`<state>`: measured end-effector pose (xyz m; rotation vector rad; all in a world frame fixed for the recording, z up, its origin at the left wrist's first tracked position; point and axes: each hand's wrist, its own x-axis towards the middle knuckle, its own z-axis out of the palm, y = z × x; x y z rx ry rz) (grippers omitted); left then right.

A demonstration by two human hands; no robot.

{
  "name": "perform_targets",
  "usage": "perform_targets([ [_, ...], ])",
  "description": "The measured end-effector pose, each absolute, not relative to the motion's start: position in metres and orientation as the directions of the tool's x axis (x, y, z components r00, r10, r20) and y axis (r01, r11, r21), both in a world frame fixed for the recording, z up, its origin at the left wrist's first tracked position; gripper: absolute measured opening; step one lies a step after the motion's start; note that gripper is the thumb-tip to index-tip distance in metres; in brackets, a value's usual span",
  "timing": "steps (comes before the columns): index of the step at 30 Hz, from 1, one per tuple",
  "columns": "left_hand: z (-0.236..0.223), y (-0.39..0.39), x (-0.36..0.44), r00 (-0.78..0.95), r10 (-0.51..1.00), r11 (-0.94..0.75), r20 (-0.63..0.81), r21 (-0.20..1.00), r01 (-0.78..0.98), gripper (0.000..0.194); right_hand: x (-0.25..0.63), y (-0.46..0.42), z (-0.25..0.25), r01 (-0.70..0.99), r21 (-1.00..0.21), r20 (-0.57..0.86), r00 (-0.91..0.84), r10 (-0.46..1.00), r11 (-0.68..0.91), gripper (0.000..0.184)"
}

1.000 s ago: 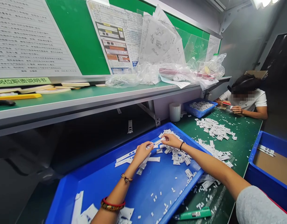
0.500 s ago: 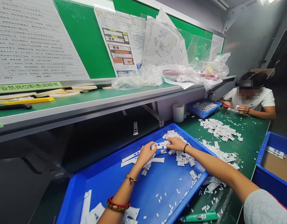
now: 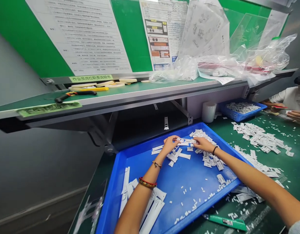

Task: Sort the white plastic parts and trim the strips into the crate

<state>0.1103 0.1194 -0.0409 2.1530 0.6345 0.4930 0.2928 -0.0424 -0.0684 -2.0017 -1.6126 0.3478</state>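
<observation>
Over the far end of a blue tray (image 3: pixel 130 156), my left hand (image 3: pixel 169 144) and my right hand (image 3: pixel 202 144) pinch the two ends of a thin white plastic strip (image 3: pixel 186 141). Both hands are closed on it, fingers curled. Loose white strips (image 3: pixel 179 154) lie under my left hand. A heap of small white pieces (image 3: pixel 209 159) sits beside my right wrist, which wears a dark bracelet. More long white strips (image 3: pixel 150 208) lie at the tray's near left corner.
A green knife (image 3: pixel 225 222) lies on the green table by the tray's near edge. White pieces (image 3: pixel 260 138) are scattered to the right. A small blue basket (image 3: pixel 241 109), a white roll (image 3: pixel 209 112) and another person's hands (image 3: pixel 294 114) are farther right. A shelf (image 3: pixel 120 96) overhangs the tray.
The view has swung left, so everything sits farther right in the picture. My two hands stay on the white strip, now closer together over the tray.
</observation>
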Motion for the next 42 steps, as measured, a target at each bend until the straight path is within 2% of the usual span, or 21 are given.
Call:
perform_targets([
  [8, -0.041, 0.120, 0.104, 0.835, 0.535, -0.529, 0.131, 0.823, 0.209, 0.019, 0.289, -0.042, -0.072, 0.791, -0.595, 0.153, 0.286, 0.946, -0.143, 0.012],
  [13, -0.029, 0.120, 0.098, 0.913, 0.392, -0.546, 0.112, 0.827, 0.132, 0.025, 0.290, -0.041, -0.073, 0.778, -0.615, 0.205, 0.312, 0.928, -0.126, 0.010],
  [16, -0.029, 0.116, 0.098, 0.956, 0.287, -0.533, 0.062, 0.839, 0.106, 0.023, 0.291, -0.042, -0.073, 0.794, -0.595, 0.223, 0.313, 0.923, -0.125, 0.011],
  [21, -0.046, 0.111, 0.099, 0.971, 0.222, -0.538, -0.091, 0.819, 0.200, 0.011, 0.289, -0.045, -0.077, 0.858, -0.496, 0.073, 0.197, 0.978, -0.135, 0.011],
  [26, -0.058, 0.127, 0.091, 0.924, 0.301, -0.495, -0.238, 0.789, 0.364, 0.022, 0.282, -0.045, -0.084, 0.862, -0.499, -0.032, 0.078, 0.996, -0.083, 0.018],
  [30, -0.058, 0.151, 0.079, 0.824, 0.515, -0.339, -0.237, 0.827, 0.449, 0.036, 0.276, -0.045, -0.080, 0.854, -0.516, -0.021, 0.058, 0.998, -0.061, 0.023],
  [33, -0.059, 0.162, 0.073, 0.736, 0.645, -0.159, -0.206, 0.906, 0.393, 0.040, 0.274, -0.045, -0.076, 0.854, -0.517, -0.026, 0.054, 0.998, -0.060, 0.024],
  [37, -0.063, 0.163, 0.074, 0.682, 0.704, 0.032, -0.200, 0.968, 0.251, 0.037, 0.273, -0.045, -0.076, 0.827, -0.559, -0.046, 0.035, 0.998, -0.055, 0.025],
  [42, -0.070, 0.160, 0.079, 0.659, 0.715, 0.112, -0.233, 0.969, 0.221, 0.027, 0.275, -0.047, -0.078, 0.798, -0.602, -0.053, -0.004, 0.999, -0.029, 0.028],
])
